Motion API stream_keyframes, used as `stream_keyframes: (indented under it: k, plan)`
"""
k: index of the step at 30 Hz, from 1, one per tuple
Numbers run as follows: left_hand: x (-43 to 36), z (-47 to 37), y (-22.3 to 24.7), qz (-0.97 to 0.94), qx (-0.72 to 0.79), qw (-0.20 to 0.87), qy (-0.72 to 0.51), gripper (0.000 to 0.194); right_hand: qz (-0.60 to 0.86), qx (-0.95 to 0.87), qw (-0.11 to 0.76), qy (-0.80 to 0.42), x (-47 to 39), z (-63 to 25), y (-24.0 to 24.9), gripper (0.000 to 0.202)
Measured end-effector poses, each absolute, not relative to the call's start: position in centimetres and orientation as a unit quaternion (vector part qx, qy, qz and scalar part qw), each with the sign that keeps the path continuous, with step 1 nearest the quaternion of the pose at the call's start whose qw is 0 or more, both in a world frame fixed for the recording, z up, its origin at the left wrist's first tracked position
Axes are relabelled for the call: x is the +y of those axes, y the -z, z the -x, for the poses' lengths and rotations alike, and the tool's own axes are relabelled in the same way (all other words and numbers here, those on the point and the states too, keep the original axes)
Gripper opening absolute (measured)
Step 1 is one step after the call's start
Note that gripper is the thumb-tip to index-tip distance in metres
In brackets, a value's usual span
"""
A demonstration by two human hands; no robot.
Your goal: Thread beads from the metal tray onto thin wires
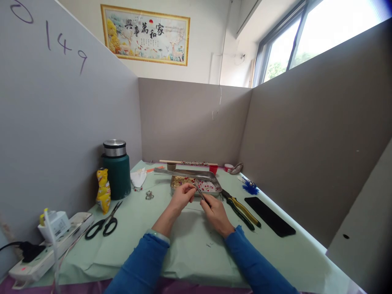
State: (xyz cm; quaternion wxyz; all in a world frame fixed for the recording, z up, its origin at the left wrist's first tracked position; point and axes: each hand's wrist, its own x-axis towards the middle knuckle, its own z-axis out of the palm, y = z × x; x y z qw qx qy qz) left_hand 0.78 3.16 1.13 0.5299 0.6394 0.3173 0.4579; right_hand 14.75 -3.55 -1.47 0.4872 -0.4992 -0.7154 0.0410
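Note:
Over the near edge of a metal tray [218, 189] of small red, white and gold beads, my two hands work close together. My left hand [183, 197] is closed in a pinch at the fingertips; whatever is between them is too small to make out. In my right hand [217, 213] is a slim dark metal tool [199, 192], its tip pointing up toward the left fingertips. The tool's grip is hidden by the fingers, so its exact kind is unclear. Large cutting pliers [241, 210] with green and yellow handles lie just right of my right hand.
Black-handled scissors [105, 224], a green thermos [119, 177], a yellow packet [103, 192] and a power strip [64, 241] stand left. A black flat pad [271, 216] and blue pompom [251, 188] lie right. Behind the tray is a beaded stick [196, 163]. Grey partitions [196, 122] enclose the table.

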Motion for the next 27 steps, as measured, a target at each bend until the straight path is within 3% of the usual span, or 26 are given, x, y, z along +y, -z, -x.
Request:
stream_keyframes:
  k: [27]
  plan:
    - [2.93, -0.48, -1.39, -0.663, 0.336, 0.501, -0.443, 0.019, 0.521, -0.719, 0.460, -0.006, -3.13, -14.93, 1.97, 0.022]
